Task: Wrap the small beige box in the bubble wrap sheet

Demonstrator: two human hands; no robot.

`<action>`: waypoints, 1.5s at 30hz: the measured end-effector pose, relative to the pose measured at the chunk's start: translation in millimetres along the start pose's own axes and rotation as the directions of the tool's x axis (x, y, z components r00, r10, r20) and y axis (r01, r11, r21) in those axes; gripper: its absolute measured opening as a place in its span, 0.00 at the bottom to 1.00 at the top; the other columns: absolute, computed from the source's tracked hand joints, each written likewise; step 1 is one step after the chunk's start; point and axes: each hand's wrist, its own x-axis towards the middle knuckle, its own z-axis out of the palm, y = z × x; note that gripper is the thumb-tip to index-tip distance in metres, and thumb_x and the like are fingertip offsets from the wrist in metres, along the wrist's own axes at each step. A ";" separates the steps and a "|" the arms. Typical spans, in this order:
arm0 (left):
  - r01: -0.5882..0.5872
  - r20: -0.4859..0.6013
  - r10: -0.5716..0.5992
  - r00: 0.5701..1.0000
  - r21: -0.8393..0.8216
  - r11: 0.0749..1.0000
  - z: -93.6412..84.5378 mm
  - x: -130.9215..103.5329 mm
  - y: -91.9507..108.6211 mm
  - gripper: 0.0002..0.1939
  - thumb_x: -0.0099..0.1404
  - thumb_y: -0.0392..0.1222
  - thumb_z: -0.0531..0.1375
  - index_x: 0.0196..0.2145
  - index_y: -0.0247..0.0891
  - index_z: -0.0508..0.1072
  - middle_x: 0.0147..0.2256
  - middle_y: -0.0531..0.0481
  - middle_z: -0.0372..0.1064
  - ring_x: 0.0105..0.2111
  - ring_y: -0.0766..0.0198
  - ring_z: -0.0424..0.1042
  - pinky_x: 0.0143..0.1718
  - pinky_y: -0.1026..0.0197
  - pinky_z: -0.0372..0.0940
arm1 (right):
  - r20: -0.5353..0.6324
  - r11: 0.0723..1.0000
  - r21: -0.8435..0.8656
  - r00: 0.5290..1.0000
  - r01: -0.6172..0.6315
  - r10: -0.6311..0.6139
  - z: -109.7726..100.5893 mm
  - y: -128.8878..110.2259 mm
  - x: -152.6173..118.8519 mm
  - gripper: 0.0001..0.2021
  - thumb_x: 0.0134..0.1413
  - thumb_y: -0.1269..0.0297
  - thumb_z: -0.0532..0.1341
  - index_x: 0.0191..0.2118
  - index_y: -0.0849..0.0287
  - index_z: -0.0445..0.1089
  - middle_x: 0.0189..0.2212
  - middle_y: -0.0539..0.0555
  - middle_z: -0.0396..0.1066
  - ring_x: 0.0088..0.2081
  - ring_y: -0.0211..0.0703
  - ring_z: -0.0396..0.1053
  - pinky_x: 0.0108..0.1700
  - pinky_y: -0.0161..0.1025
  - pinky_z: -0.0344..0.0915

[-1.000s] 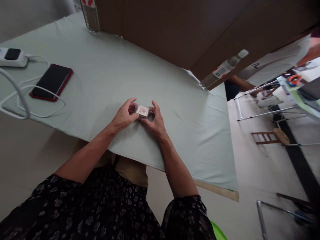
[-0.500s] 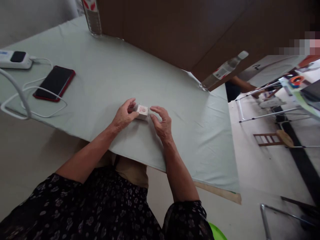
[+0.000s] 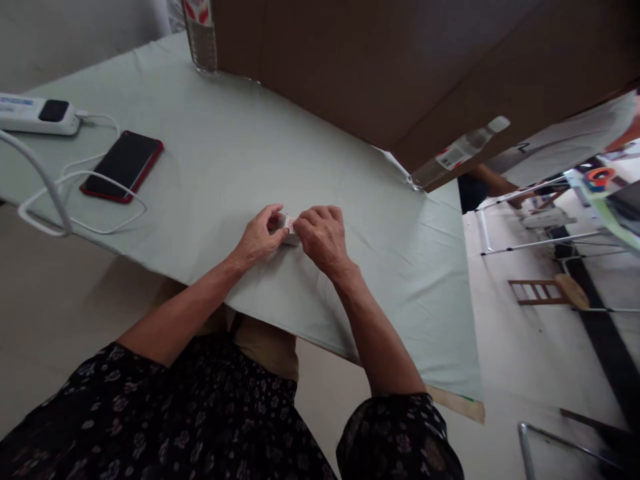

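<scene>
A small white box (image 3: 291,238) with faint reddish print sits on the pale green tablecloth in front of me, partly covered by my fingers. My left hand (image 3: 261,233) grips the box at its left side, thumb along the near edge and fingers curled behind. From the right, my right hand (image 3: 324,239) reaches over the box, its fingers bent together at the top right edge. Its fingertips and thumb are mostly hidden, so whether they pinch a flap cannot be seen.
A black phone with a red case (image 3: 123,165) and a white cable lie to the left, near a white power strip (image 3: 40,115). Clear bottles (image 3: 203,47) stand by the large brown cardboard panel (image 3: 340,73). Another person's arm (image 3: 493,181) shows beyond the table, near a wooden stool (image 3: 573,291).
My right hand has turned over and closed in on the box's right edge, where before it was held apart beside it. The view has shifted slightly.
</scene>
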 end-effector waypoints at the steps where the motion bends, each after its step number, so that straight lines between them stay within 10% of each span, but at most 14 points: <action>1: 0.001 -0.003 -0.001 1.000 0.006 1.000 0.6 0.0 -0.1 0.30 0.60 0.43 0.64 0.59 0.34 0.70 0.50 0.39 0.75 0.48 0.55 0.76 0.56 0.46 0.71 | 0.001 1.000 0.003 1.000 -0.009 0.009 1.0 0.5 1.8 0.14 0.70 0.67 0.53 0.35 0.52 0.74 0.40 0.56 0.78 0.47 0.52 0.67 0.57 0.54 0.56; 17: 0.008 0.045 -0.011 0.999 0.069 0.998 4.0 -6.8 11.7 0.42 0.55 0.45 0.69 0.65 0.35 0.64 0.54 0.36 0.73 0.53 0.49 0.73 0.59 0.45 0.68 | -0.119 0.992 0.002 0.985 -0.128 0.127 -5.0 38.9 57.0 0.12 0.72 0.65 0.49 0.41 0.55 0.69 0.44 0.60 0.74 0.49 0.54 0.67 0.59 0.56 0.57; 24: -0.031 0.082 0.032 0.996 -0.020 0.999 2.3 -5.4 9.3 0.29 0.57 0.51 0.66 0.54 0.38 0.72 0.51 0.41 0.74 0.50 0.52 0.75 0.57 0.47 0.69 | -0.136 0.979 0.049 0.969 -0.200 0.205 12.8 71.4 87.7 0.14 0.73 0.60 0.49 0.43 0.57 0.71 0.46 0.62 0.74 0.53 0.57 0.68 0.62 0.60 0.57; 32: 0.147 0.111 -0.132 0.985 -0.143 0.979 -0.4 -2.6 12.3 0.34 0.55 0.55 0.66 0.54 0.30 0.76 0.49 0.37 0.77 0.50 0.48 0.76 0.57 0.44 0.69 | -0.266 0.788 0.487 0.796 -0.376 0.544 11.6 49.1 31.4 0.16 0.66 0.46 0.55 0.39 0.54 0.68 0.34 0.52 0.74 0.35 0.42 0.70 0.45 0.42 0.68; 37: 0.147 0.085 -0.129 0.988 -0.272 0.951 -0.7 -4.7 13.3 0.34 0.53 0.52 0.67 0.55 0.32 0.77 0.45 0.42 0.79 0.48 0.49 0.77 0.55 0.44 0.70 | 0.037 0.682 0.563 0.839 -0.466 0.543 5.4 10.3 -1.0 0.19 0.57 0.42 0.62 0.30 0.54 0.66 0.27 0.48 0.71 0.31 0.40 0.68 0.38 0.40 0.65; 45: 0.112 0.074 -0.091 0.993 -0.351 0.930 -0.7 -2.3 7.4 0.32 0.54 0.50 0.67 0.54 0.32 0.77 0.47 0.40 0.79 0.50 0.48 0.77 0.55 0.45 0.70 | 0.088 0.654 0.518 0.795 -0.551 0.600 17.1 10.0 -3.5 0.11 0.57 0.55 0.59 0.29 0.54 0.69 0.26 0.49 0.73 0.31 0.43 0.68 0.38 0.42 0.64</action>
